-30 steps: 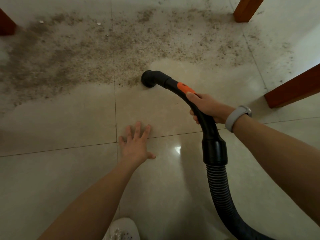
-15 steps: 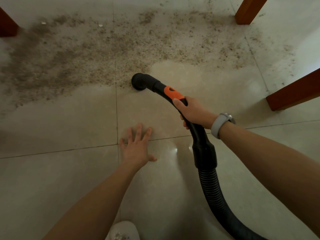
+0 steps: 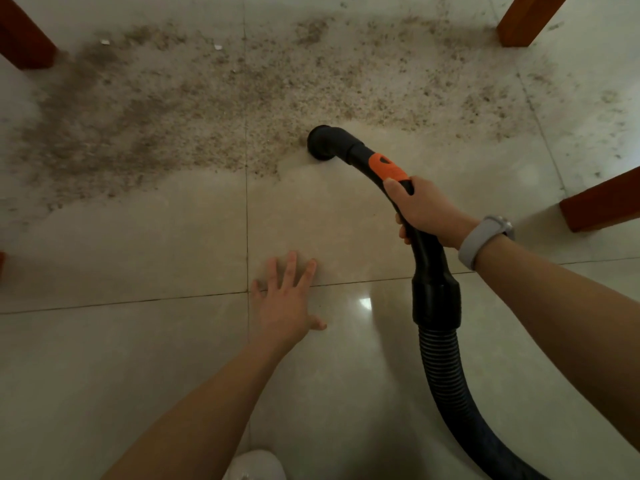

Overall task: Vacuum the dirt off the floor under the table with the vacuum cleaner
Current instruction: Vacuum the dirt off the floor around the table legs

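The right hand [image 3: 427, 211] grips the curved black handle of the vacuum cleaner's hose [image 3: 446, 368], fingers wrapped round it just below the orange slider [image 3: 386, 167], with a grey watch [image 3: 483, 241] on the wrist. The round black nozzle [image 3: 322, 143] touches the floor [image 3: 104, 341] at the near edge of the dirt [image 3: 207, 109], which spreads in a wide brown band across the pale tiles between the wooden table legs [image 3: 526, 19]. Compared with half a second ago, the nozzle sits slightly farther right along the dirt's edge, close to where it was a second ago, and the right hand has shifted right with it. The cleaned, glossy strip near the nozzle looks much the same. The left hand [image 3: 285, 299] lies flat on the floor with fingers spread wide, holding nothing, across the tile seam as before. The ribbed hose curves away toward the lower right corner. Another table leg [image 3: 24, 36] stands at the upper left, and a wooden rail [image 3: 602, 202] juts in at the right. A white shoe [image 3: 254, 465] peeks in at the bottom edge.
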Demonstrator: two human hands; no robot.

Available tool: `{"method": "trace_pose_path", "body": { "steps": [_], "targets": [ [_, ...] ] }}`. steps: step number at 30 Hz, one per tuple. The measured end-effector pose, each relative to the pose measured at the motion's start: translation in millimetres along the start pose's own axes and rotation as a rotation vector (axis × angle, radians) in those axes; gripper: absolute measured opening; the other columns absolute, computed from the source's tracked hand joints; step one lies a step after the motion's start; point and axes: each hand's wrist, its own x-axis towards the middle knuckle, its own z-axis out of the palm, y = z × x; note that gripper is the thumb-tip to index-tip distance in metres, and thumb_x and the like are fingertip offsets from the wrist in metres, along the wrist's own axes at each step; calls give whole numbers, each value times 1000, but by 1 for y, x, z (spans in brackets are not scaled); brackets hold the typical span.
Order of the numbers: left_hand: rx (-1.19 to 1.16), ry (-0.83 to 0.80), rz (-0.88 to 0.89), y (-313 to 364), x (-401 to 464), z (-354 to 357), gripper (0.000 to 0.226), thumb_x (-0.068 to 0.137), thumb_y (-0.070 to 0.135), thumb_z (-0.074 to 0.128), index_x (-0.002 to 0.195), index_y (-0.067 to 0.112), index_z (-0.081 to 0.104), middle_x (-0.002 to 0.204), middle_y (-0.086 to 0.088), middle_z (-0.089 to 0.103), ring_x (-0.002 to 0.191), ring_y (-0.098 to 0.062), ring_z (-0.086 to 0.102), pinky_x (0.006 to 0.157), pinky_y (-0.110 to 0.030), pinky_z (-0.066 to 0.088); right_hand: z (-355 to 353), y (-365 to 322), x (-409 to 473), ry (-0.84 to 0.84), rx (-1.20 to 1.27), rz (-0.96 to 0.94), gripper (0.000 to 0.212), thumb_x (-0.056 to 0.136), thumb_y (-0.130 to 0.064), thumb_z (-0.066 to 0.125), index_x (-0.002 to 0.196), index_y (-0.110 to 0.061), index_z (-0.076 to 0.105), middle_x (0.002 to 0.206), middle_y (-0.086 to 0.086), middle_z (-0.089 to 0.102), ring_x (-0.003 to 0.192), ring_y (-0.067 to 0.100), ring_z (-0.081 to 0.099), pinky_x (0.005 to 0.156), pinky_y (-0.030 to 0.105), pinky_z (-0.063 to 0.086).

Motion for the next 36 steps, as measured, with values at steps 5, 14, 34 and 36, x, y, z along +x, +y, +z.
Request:
{"method": "trace_pose_path", "body": {
  "steps": [5,14,34,36],
  "targets": [
    [14,9,1,0,-1,-1,107,76,57,66,149,38,-10,156,5,-26,143,-29,-22,114,-55,1,-1,-10,12,-24,58,13,32,100,-39,39,106,-8,44,69,7,52,47,18,52,37,22,47],
    [30,20,23,-11,-2,-1,93,86,54,57,151,32,-7,157,2,-22,145,-26,-17,116,-48,4,5,-26,17,-87,61,29,33,99,-41,40,104,-9,45,69,6,53,48,17,53,41,24,48],
    [-116,103,-243,-111,-40,10,101,81,64,55,151,20,-3,159,-5,-14,146,-28,-11,115,-50,10,29,-10,-43,-165,104,80,32,99,-41,41,95,-9,48,64,5,52,47,17,51,45,27,49],
    [-98,119,-242,-111,-40,10,101,81,64,55,151,20,-1,159,-5,-12,146,-28,-9,114,-49,11,31,-10,-47,-164,99,81,32,99,-41,41,97,-9,48,65,5,52,47,17,51,45,27,49]
  ]
}}
